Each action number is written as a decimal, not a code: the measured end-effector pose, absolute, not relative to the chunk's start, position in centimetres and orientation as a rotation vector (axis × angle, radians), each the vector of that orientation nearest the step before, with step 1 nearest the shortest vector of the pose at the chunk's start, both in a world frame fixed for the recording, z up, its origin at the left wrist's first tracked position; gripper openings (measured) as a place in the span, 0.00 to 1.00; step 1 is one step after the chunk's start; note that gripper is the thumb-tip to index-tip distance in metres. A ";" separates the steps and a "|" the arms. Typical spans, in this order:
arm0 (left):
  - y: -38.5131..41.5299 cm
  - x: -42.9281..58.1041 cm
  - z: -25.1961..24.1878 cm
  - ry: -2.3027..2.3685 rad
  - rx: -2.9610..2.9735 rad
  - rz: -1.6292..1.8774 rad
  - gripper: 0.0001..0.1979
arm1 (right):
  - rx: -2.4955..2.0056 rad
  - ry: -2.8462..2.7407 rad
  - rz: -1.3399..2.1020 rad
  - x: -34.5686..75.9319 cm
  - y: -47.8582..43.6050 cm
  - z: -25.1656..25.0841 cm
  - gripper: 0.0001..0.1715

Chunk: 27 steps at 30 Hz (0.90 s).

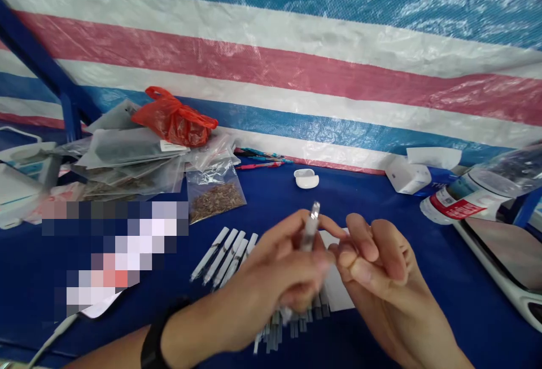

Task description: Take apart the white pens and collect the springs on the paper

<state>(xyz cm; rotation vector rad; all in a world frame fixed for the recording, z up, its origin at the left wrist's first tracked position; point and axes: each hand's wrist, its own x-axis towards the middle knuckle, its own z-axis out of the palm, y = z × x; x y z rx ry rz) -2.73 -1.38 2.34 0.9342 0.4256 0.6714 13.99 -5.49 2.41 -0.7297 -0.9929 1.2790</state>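
Note:
My left hand (279,273) is closed around a slim white stick in a clear wrapper (311,227), its shiny end pointing up. Motion smears this hand a little. My right hand (381,267) is pinched, fingertips pressed together close to the left fingertips; whatever they hold, if anything, is hidden. Left of my hands, several similar white sticks (223,257) lie in a slanted row. Below them are several clear plastic sleeves (275,338), partly covered by my left hand. A white sheet (337,287) lies partly hidden behind my right hand.
A clear bag of dried brown shreds (217,200) lies by stacked plastic bags (127,149) and a red bag (178,119). Pens (265,160), a white earbud case (306,179), a tissue pack (409,174), a jar (466,197), a scale-like device (503,262) and a blurred-out phone (101,304) surround the hands.

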 end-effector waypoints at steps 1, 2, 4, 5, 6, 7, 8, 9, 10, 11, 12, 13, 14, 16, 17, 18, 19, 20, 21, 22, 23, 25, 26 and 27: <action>-1.8 -2.6 2.2 0.358 0.875 0.640 0.11 | -0.741 -0.991 1.264 13.8 -5.5 2.4 0.31; -2.0 -2.5 2.0 0.302 0.840 0.627 0.12 | -0.756 -0.983 1.244 13.6 -5.5 2.5 0.32; -2.3 -2.4 1.5 0.211 0.815 0.644 0.12 | -0.785 -0.968 1.205 13.2 -5.4 2.6 0.33; -2.4 -2.4 1.3 0.173 0.816 0.663 0.11 | -0.792 -0.969 1.191 13.1 -5.4 2.6 0.34; -2.5 -2.3 1.0 0.138 0.822 0.683 0.11 | -0.793 -0.972 1.182 13.1 -5.5 2.6 0.34; -2.5 -2.3 0.8 0.107 0.827 0.700 0.10 | -0.790 -0.983 1.182 13.1 -5.5 2.7 0.34; -2.5 -2.3 0.7 0.085 0.829 0.713 0.09 | -0.785 -0.993 1.183 13.1 -5.6 2.7 0.33; -2.6 -2.2 0.6 0.069 0.830 0.721 0.08 | -0.785 -1.003 1.187 13.1 -5.7 2.6 0.32; -2.6 -2.2 0.6 0.058 0.829 0.726 0.08 | -0.787 -1.012 1.186 13.2 -5.8 2.6 0.31; -2.6 -2.1 0.6 0.065 0.820 0.732 0.07 | -0.794 -1.019 1.179 13.2 -5.9 2.6 0.31; -2.7 -2.0 0.7 0.075 0.801 0.735 0.06 | -0.806 -1.028 1.168 13.2 -6.0 2.6 0.31; -2.7 -1.8 0.6 0.087 0.776 0.732 0.05 | -0.816 -1.040 1.150 13.2 -6.1 2.6 0.31; -2.8 -1.7 0.6 0.093 0.743 0.724 0.05 | -0.825 -1.052 1.130 13.1 -6.1 2.6 0.31; -2.8 -1.3 0.3 0.056 0.669 0.692 0.06 | -0.839 -1.075 1.078 13.0 -6.2 2.5 0.29; -2.9 -1.1 0.1 0.016 0.630 0.677 0.06 | -0.840 -1.087 1.049 13.0 -6.2 2.4 0.27; -2.9 -1.0 -0.1 -0.027 0.592 0.664 0.07 | -0.839 -1.091 1.020 12.9 -6.2 2.3 0.25; -2.8 -0.9 -0.2 -0.054 0.556 0.653 0.07 | -0.837 -1.090 0.992 12.8 -6.3 2.1 0.22; -2.8 -0.8 -0.3 -0.072 0.526 0.636 0.07 | -0.831 -1.097 0.967 12.8 -6.4 1.9 0.20; -2.7 -0.8 -0.2 -0.078 0.503 0.613 0.07 | -0.822 -1.112 0.943 12.7 -6.5 1.7 0.19; -2.6 -0.9 -0.1 -0.078 0.486 0.585 0.07 | -0.817 -1.127 0.915 12.7 -6.7 1.5 0.18; -2.5 -1.0 0.0 -0.078 0.471 0.555 0.07 | -0.819 -1.141 0.876 12.7 -6.9 1.3 0.16; -2.3 -1.3 0.4 -0.065 0.442 0.511 0.08 | -0.834 -1.187 0.789 12.9 -7.3 0.9 0.10; -2.3 -1.4 0.5 -0.051 0.425 0.501 0.09 | -0.849 -1.209 0.749 13.1 -7.5 0.7 0.08; -2.2 -1.4 0.5 -0.038 0.413 0.495 0.09 | -0.863 -1.231 0.712 13.2 -7.7 0.6 0.06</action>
